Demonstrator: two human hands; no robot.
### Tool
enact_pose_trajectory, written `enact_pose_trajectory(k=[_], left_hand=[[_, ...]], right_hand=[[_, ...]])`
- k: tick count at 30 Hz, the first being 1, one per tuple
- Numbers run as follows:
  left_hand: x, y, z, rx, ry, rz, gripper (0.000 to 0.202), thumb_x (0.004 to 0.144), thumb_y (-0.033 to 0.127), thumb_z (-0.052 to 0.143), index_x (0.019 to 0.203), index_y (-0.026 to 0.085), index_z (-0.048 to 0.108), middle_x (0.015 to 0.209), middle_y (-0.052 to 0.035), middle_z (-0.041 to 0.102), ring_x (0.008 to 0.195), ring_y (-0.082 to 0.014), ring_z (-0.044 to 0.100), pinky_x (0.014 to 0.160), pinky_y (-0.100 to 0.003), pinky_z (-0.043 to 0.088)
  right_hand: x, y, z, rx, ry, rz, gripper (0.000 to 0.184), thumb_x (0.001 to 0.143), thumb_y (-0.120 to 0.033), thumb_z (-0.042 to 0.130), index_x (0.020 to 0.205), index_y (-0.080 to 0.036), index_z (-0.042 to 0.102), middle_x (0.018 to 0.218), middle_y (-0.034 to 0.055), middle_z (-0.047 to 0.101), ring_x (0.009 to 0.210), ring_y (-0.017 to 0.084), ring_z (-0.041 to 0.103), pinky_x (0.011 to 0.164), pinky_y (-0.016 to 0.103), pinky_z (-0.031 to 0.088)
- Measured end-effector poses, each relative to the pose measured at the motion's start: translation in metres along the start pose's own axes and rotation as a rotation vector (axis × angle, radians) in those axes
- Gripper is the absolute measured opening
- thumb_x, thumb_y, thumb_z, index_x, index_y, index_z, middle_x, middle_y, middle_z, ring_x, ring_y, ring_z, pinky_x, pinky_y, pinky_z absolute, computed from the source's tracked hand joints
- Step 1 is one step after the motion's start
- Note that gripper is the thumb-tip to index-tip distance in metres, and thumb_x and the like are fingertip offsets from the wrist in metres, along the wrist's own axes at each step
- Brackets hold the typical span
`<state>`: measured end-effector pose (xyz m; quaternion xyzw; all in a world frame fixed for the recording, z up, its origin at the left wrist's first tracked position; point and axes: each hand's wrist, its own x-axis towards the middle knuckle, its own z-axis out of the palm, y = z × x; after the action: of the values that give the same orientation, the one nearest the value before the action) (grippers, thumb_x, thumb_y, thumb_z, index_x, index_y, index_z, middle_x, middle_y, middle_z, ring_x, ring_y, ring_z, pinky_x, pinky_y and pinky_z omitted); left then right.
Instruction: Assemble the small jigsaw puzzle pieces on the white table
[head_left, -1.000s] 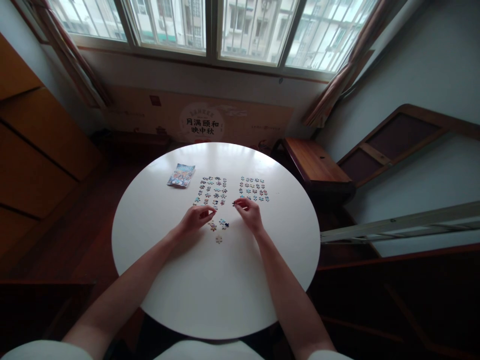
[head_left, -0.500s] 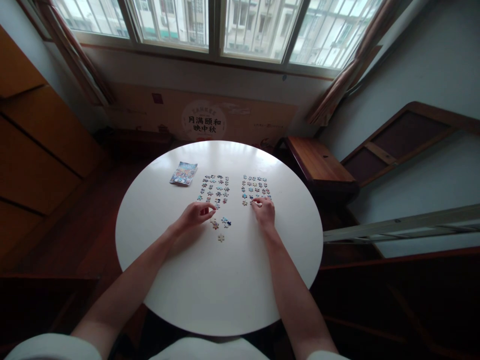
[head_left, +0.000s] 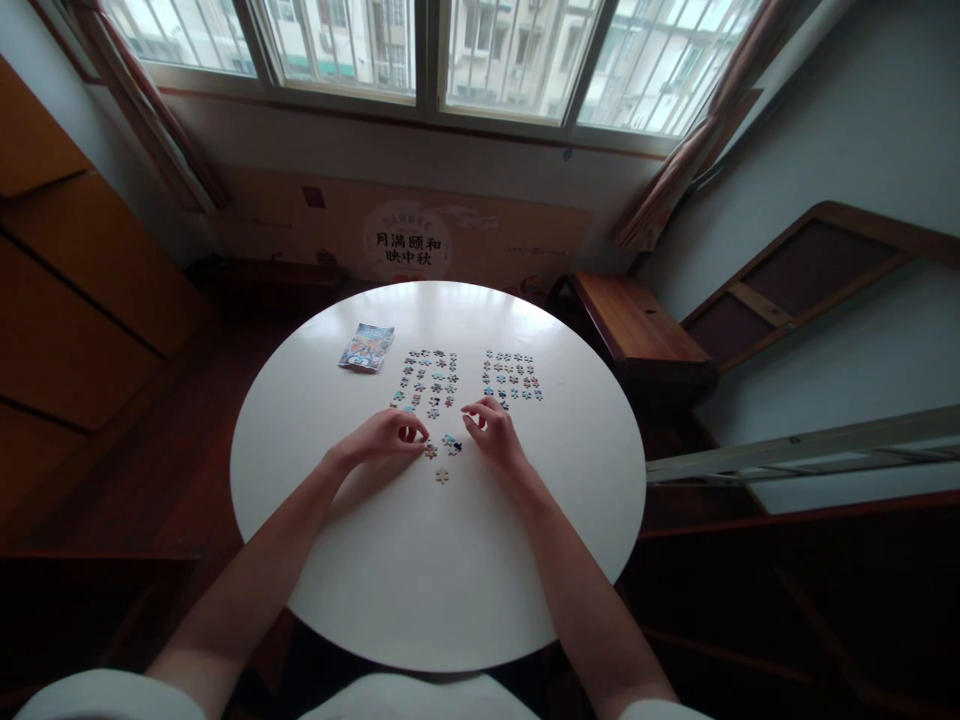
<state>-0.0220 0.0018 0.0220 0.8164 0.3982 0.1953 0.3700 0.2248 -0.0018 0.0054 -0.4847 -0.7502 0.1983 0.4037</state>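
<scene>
Puzzle pieces [head_left: 442, 476] on a round white counter [head_left: 420, 580].
Left hand [head_left: 384, 434] beside the loose pile [head_left: 453, 444], fingers nearly meeting, hold unclear; right hand [head_left: 495, 434], fingers parted, apparently empty; beyond, piece rows [head_left: 437, 377], leaflet [head_left: 366, 348], low wooden table [head_left: 630, 318], poster [head_left: 487, 248], windows [head_left: 517, 55].

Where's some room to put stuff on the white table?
The round white table is bare between the pale beige jigsaw piece and its near rim, and left of the colourful rectangular booklet. It's crowded between the left hand and right hand, and beyond them, where small multicoloured jigsaw pieces lie in two groups.
</scene>
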Motion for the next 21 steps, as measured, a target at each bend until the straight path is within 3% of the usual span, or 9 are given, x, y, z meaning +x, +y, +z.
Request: enact_pose_trajectory(k=[7,13,17,21], left_hand=[[0.004,0.000,0.004,0.102,0.130,0.087,0.028,0.087,0.038,0.058,0.080,0.016,0.073,0.064,-0.0007,0.063,0.055,-0.0077,0.049,0.054,-0.018,0.036],[0.009,0.001,0.013,0.075,0.172,0.085,0.033,0.091,0.039,0.052,0.079,0.013,0.068,0.058,0.0026,0.055,0.054,-0.0068,0.044,0.054,-0.017,0.034],[0.011,0.001,0.018,0.052,0.181,0.080,0.035,0.090,0.041,0.051,0.077,0.012,0.066,0.059,0.0030,0.052,0.056,-0.0074,0.044,0.053,-0.018,0.033],[0.011,0.000,0.022,0.001,0.190,0.060,0.035,0.090,0.043,0.052,0.080,0.012,0.067,0.058,0.0031,0.052,0.054,-0.0069,0.043,0.051,-0.018,0.032]], right_hand=[[-0.002,-0.007,0.007,0.057,-0.027,-0.010,0.017,0.087,-0.024,0.054,0.087,-0.019,0.071,0.077,0.0026,0.061,0.062,0.012,0.054,0.066,0.027,0.046],[-0.005,-0.020,0.022,0.317,-0.081,-0.012,0.022,0.086,-0.033,0.061,0.102,-0.021,0.069,0.087,0.0044,0.064,0.067,0.012,0.059,0.059,0.023,0.046],[-0.005,-0.023,0.028,0.376,-0.113,-0.004,0.017,0.082,-0.033,0.064,0.087,-0.019,0.072,0.078,0.0040,0.064,0.063,0.012,0.058,0.057,0.023,0.046],[-0.004,-0.021,0.030,0.455,-0.106,0.104,0.016,0.077,-0.033,0.067,0.077,-0.018,0.072,0.073,0.0037,0.067,0.060,0.012,0.058,0.056,0.024,0.046]])
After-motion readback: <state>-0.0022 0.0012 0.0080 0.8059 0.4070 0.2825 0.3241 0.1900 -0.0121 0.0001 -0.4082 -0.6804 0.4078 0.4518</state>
